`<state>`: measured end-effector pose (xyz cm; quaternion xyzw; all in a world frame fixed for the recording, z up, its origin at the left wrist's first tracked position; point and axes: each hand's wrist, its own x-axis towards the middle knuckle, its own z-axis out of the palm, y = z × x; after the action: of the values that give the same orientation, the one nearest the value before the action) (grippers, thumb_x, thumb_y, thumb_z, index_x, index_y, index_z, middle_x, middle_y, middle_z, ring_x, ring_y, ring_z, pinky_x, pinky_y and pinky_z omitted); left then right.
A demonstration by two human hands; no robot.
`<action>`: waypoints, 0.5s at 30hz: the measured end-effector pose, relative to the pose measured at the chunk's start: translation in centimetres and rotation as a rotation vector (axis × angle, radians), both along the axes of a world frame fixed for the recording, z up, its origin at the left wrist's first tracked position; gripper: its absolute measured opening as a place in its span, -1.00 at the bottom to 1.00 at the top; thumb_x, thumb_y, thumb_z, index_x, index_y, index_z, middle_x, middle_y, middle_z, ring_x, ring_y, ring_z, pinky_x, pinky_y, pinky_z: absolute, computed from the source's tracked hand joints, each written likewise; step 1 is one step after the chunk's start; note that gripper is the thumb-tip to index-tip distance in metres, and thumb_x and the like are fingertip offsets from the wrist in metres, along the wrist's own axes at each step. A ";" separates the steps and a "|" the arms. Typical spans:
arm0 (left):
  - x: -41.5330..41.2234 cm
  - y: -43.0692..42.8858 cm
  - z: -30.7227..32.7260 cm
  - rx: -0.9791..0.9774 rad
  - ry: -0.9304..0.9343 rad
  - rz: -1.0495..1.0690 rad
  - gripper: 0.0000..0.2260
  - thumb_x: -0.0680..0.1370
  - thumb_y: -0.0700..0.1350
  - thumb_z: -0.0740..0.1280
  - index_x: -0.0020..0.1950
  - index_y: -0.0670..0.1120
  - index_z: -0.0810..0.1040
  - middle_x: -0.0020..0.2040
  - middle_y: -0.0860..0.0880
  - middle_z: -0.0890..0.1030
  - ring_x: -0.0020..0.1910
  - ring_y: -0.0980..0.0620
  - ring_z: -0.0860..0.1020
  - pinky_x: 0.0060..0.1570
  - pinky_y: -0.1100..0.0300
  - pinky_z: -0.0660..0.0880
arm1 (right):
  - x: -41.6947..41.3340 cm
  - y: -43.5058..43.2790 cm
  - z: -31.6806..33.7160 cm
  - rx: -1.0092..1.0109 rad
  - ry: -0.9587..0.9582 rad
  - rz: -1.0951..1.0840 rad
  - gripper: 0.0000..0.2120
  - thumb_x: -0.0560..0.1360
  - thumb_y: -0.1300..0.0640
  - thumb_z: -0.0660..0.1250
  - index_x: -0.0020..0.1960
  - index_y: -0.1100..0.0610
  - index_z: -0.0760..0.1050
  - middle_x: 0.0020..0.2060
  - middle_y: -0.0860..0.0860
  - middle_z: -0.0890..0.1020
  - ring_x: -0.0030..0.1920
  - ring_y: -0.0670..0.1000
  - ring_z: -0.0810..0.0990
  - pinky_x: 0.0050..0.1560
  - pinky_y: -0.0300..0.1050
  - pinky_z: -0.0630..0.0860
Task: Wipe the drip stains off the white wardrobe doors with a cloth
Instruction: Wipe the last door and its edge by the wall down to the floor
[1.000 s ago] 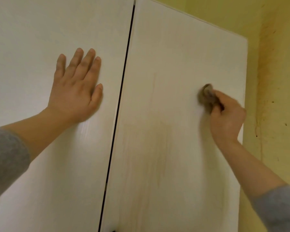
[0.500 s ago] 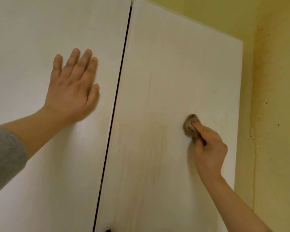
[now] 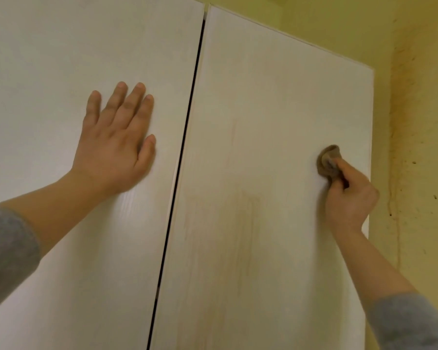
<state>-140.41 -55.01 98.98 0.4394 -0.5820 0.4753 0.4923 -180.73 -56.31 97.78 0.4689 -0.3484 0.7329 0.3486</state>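
Wiping in progress, head view only: right hand (image 3: 349, 198) is pinching a small brown cloth (image 3: 328, 160), bunched into a wad, and pressing it flat against the right wardrobe door (image 3: 276, 97), near that door's outer edge and roughly at mid-height of what is showing. Grip there is pressed together around the wad, fingertips pushing it into the panel; bunching is probably giving more pressure on a small patch. Left hand (image 3: 116, 145) is lying spread and flat on the left wardrobe door (image 3: 61, 59), palm and all fingers touching, holding nothing; likely bracing the body and keeping that door from swinging while the other one is being scrubbed. Dark gap (image 3: 185, 137) between the two doors is running down just beside the left thumb. Drip stains (image 3: 248, 231) are showing as faint tan vertical streaks on the right door, lower and well to the left of the cloth, so the cloth is not sitting on the heaviest marks right now. Judging by that, most of the streaked patch is yet to be cleaned. Yellow wall (image 3: 420, 147) beside the wardrobe is carrying its own marks, outside the task. Grey sleeves (image 3: 8, 248) are showing at both forearms.
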 end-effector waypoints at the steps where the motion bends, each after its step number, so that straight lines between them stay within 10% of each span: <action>1: 0.1 0.0 0.0 -0.001 -0.002 0.002 -0.40 0.61 0.09 -0.08 0.62 -0.15 0.07 0.63 -0.13 0.05 0.61 -0.13 -0.04 0.54 -0.17 -0.17 | 0.4 -0.1 -1.5 -0.009 0.018 -0.006 -0.54 0.42 0.44 0.22 0.21 0.11 0.62 0.08 -0.05 0.64 0.10 0.01 0.62 0.18 -0.10 0.52; 7: 0.1 0.1 -0.1 -0.002 0.000 -0.006 -0.40 0.60 0.09 -0.05 0.61 -0.15 0.08 0.62 -0.14 0.07 0.61 -0.14 -0.03 0.53 -0.16 -0.18 | 0.7 1.9 -6.4 0.082 0.031 0.114 -0.50 0.41 0.53 0.25 0.18 0.07 0.60 0.07 -0.10 0.63 0.10 -0.09 0.62 0.23 -0.23 0.50; 11: 0.0 0.0 0.0 -0.009 0.002 -0.016 -0.39 0.60 0.09 -0.06 0.61 -0.14 0.09 0.62 -0.14 0.08 0.60 -0.15 -0.01 0.53 -0.14 -0.19 | -1.5 2.5 -1.7 0.003 -0.093 0.073 -0.62 0.46 0.42 0.26 0.19 0.15 0.63 0.02 -0.10 0.62 0.05 -0.15 0.59 0.09 -0.52 0.39; 15: -0.1 -0.1 0.0 -0.032 -0.003 -0.022 -0.39 0.60 0.09 -0.04 0.60 -0.16 0.12 0.61 -0.15 0.11 0.60 -0.17 0.02 0.52 -0.15 -0.16 | -3.8 2.6 4.7 0.090 -0.148 -0.003 -0.65 0.55 0.34 0.24 0.29 0.16 0.56 0.14 0.04 0.65 0.13 0.01 0.60 0.09 -0.38 0.37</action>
<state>-140.54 -55.07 98.94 0.4242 -0.5798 0.4800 0.5035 -184.51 -53.74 102.50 0.4282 -0.4065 0.7486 0.3017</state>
